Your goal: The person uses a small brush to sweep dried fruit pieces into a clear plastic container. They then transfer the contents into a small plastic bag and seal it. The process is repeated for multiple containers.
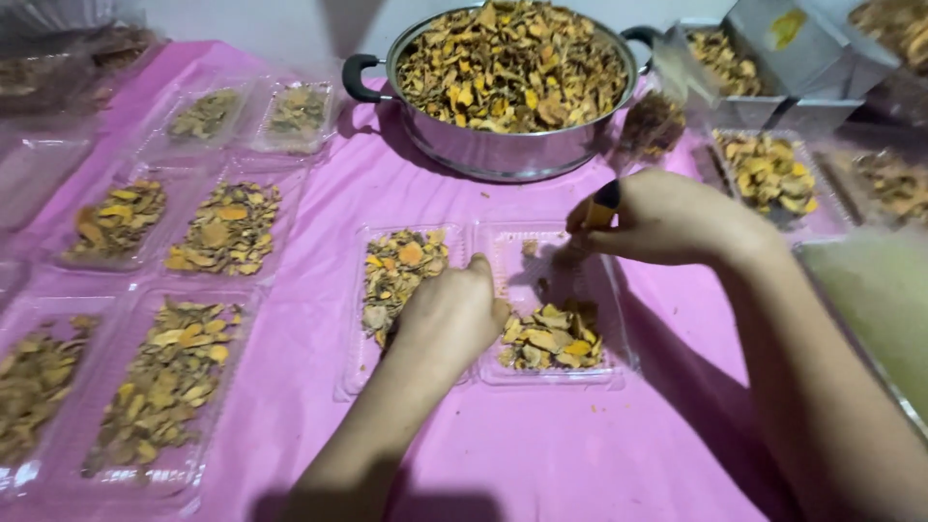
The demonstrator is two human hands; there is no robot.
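An open clear plastic clamshell box (493,372) lies in front of me on a pink cloth. Dried yellow-brown slices (398,266) fill its left half, and a smaller heap (551,340) sits in the near part of its right half. My left hand (447,314) rests closed on the middle of the box, on the slices. My right hand (667,217) hovers above the far right half, fingers pinched on a few slices.
A steel pot (503,145) heaped with the same slices stands behind the box. Several filled clear boxes (224,227) lie to the left. More filled trays (770,172) and grey cartons (773,58) sit at the right rear.
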